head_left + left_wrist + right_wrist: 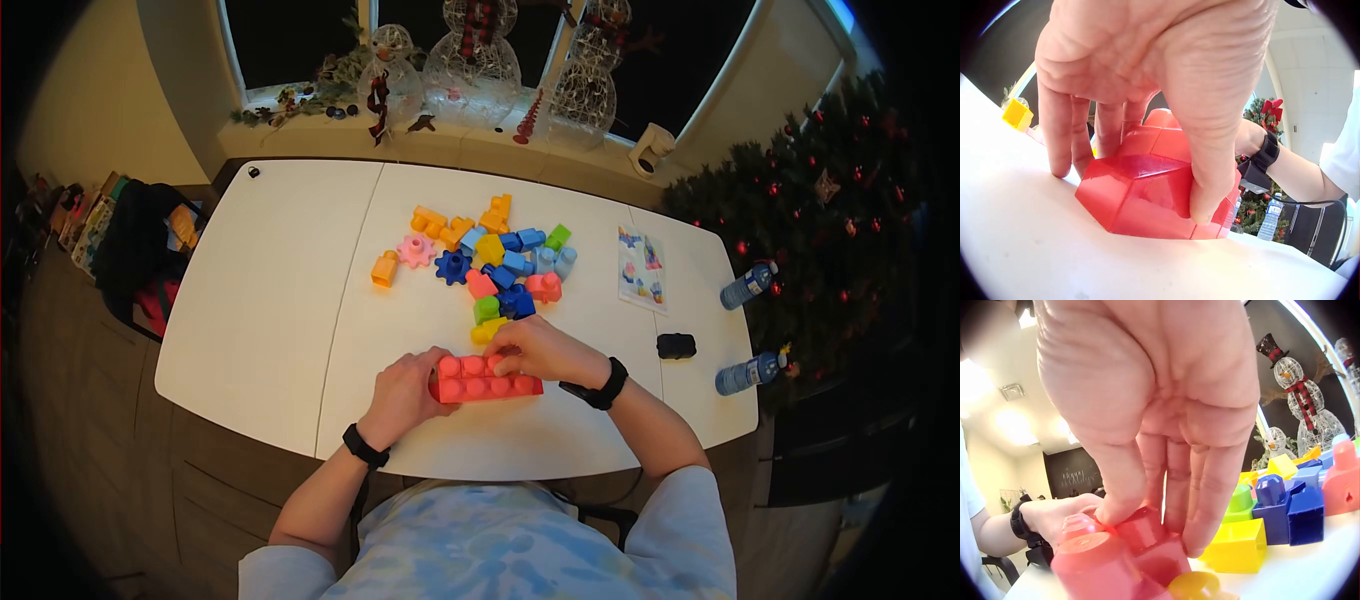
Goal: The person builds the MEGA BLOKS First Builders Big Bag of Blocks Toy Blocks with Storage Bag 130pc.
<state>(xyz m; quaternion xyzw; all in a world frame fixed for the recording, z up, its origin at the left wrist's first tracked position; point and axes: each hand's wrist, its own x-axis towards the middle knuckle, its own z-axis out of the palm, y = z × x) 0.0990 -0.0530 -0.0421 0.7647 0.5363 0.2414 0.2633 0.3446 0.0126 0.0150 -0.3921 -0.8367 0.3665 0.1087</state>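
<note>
A long red block (490, 390) with two rows of round studs lies near the table's front edge. The left hand (403, 395) grips its left end; in the left wrist view the thumb of this hand (1154, 69) lies on the near face of the red block (1147, 206), the fingers on the far side. From above, the right hand (550, 358) holds the block's back right part. The right wrist view shows the right hand (1166, 400) with thumb and fingers around a red piece (1160, 556); whether it is separate, I cannot tell.
Behind the hands lie several loose blocks, among them a yellow block (488, 330), a green block (486, 309) and a blue gear (453, 266). To the right are a picture sheet (642, 268), a black object (676, 346) and two bottles (745, 288).
</note>
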